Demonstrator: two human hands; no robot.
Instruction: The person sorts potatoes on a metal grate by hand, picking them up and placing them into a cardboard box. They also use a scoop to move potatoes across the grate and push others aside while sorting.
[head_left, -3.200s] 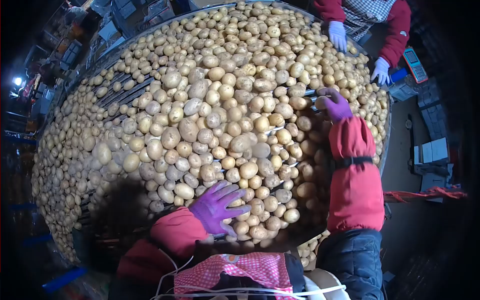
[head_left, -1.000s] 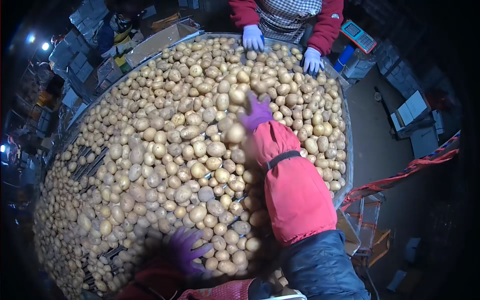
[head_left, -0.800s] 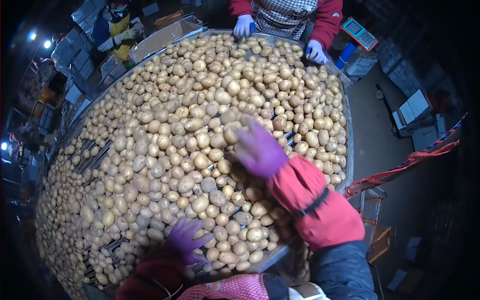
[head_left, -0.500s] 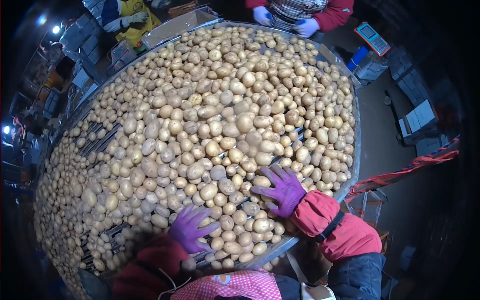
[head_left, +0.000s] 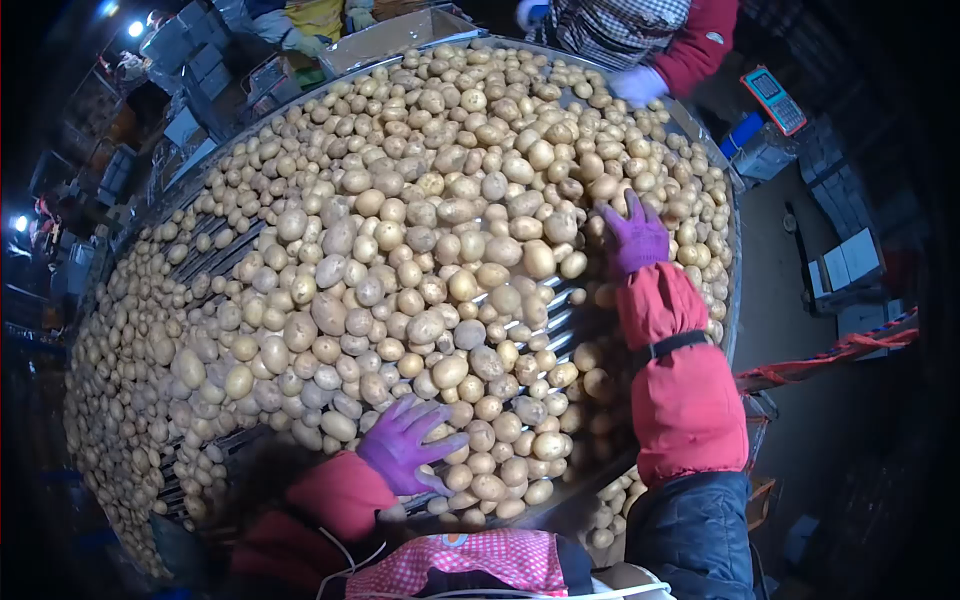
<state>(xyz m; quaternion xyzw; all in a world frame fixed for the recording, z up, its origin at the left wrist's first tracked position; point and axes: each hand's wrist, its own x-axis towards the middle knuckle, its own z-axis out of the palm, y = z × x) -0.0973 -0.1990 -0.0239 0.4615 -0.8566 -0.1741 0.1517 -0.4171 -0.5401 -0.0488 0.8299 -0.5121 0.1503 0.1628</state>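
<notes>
Potatoes (head_left: pixel 350 270) of many sizes cover a wide sorting table, whose metal bars (head_left: pixel 562 325) show through a gap left of my right forearm. My left hand (head_left: pixel 408 447), in a purple glove, rests open with spread fingers on the potatoes near the front edge. Farther out, on the right side of the pile, my right hand (head_left: pixel 637 235) wears a matching glove. Its fingers are stretched out over the potatoes, and no potato shows in its grip.
Across the table, a co-worker's gloved hand (head_left: pixel 638 87) touches the far edge. A cardboard box (head_left: pixel 395 40) stands at the back. A scale display (head_left: pixel 773 98) is at the far right, and a red wrapped cord (head_left: pixel 830 350) stretches below it. More potatoes (head_left: pixel 612 510) lie below the front edge.
My right hand has reached away across the pile, and bare bars now show where potatoes lay. My left hand stays near the front edge, fingers spread. The co-worker has leaned closer to the table.
</notes>
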